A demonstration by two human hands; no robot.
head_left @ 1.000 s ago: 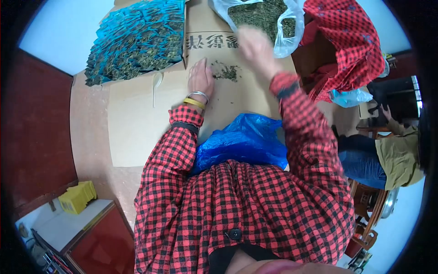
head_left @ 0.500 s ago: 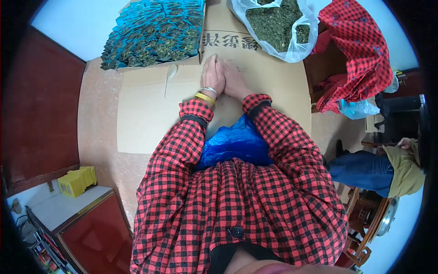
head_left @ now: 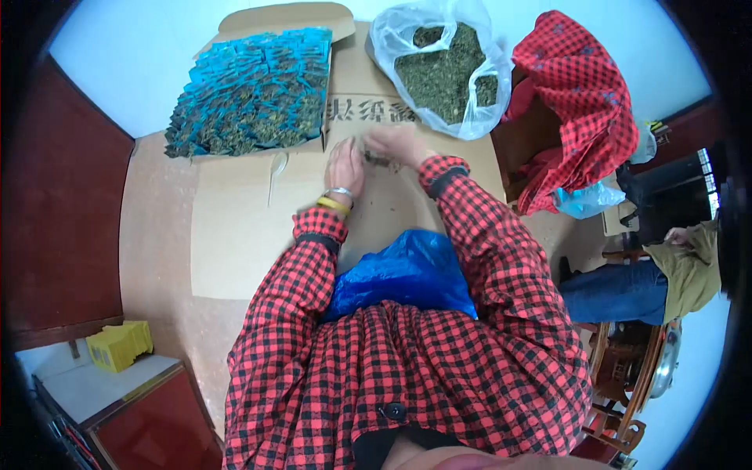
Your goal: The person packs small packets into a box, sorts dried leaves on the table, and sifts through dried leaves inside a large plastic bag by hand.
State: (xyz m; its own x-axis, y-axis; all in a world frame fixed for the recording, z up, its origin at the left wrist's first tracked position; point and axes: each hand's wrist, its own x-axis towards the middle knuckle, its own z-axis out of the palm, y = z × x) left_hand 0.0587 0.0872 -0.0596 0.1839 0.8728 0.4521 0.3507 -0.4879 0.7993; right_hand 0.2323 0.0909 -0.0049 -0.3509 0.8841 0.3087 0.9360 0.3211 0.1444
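Observation:
My left hand (head_left: 345, 168), with a silver and a yellow bangle at its wrist, lies on the cardboard (head_left: 243, 235) with fingers stretched out. Close beside it is my right hand (head_left: 396, 146), smeared by motion, so its fingers are unclear. A small dark clump (head_left: 377, 159) shows under the right hand; I cannot make out what it is. Left of my hands rests a pale spoon (head_left: 276, 174). Behind it stands a cardboard box of blue packets (head_left: 258, 86) with dried leaves at their openings. A clear plastic bag (head_left: 478, 117) holds crushed dried leaves (head_left: 442, 78).
Blue plastic (head_left: 399, 270) covers my lap. A red checked cloth (head_left: 583, 86) drapes at the right. A person in jeans (head_left: 615, 300) stands farther right near wooden furniture (head_left: 627, 376). Yellow packages (head_left: 120, 345) sit on a cabinet (head_left: 149, 423) at lower left.
My hands were together and have come slightly apart, the right one now moving. A dark clump has come into view beneath it. The whole scene has shifted down and left in view.

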